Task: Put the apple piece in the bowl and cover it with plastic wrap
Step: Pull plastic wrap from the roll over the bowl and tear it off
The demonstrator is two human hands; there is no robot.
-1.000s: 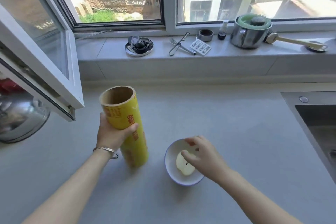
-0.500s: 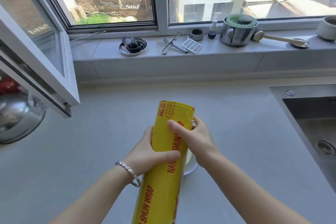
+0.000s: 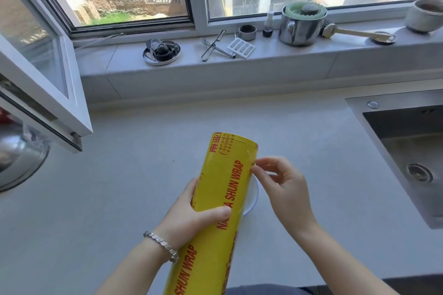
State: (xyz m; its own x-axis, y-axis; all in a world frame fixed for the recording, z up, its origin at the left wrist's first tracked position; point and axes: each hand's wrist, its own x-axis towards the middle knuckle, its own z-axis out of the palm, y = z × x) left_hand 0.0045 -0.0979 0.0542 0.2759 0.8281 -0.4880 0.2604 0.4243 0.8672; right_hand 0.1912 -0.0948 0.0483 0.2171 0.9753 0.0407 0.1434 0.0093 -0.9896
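Plastic wrap roll [image 3: 223, 201] is held tilted over the bowl [image 3: 252, 199], hiding all but a sliver of rim; apple piece not visible, presumably inside. Left hand [image 3: 191, 220] is wrapped around the roll mid-length. Right hand [image 3: 282, 187] sits at the roll's edge, thumb and forefinger nearly together, apparently picking at the film end; can't tell if film is caught. Risk: film tears narrow or clings back on itself, or the low roll knocks the bowl on the counter [image 3: 119, 187].

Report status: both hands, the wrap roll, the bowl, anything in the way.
Left hand grips wrap roll. Right hand fingertips pick at its edge. Bowl mostly hidden behind roll, uncovered. Apple piece unseen.
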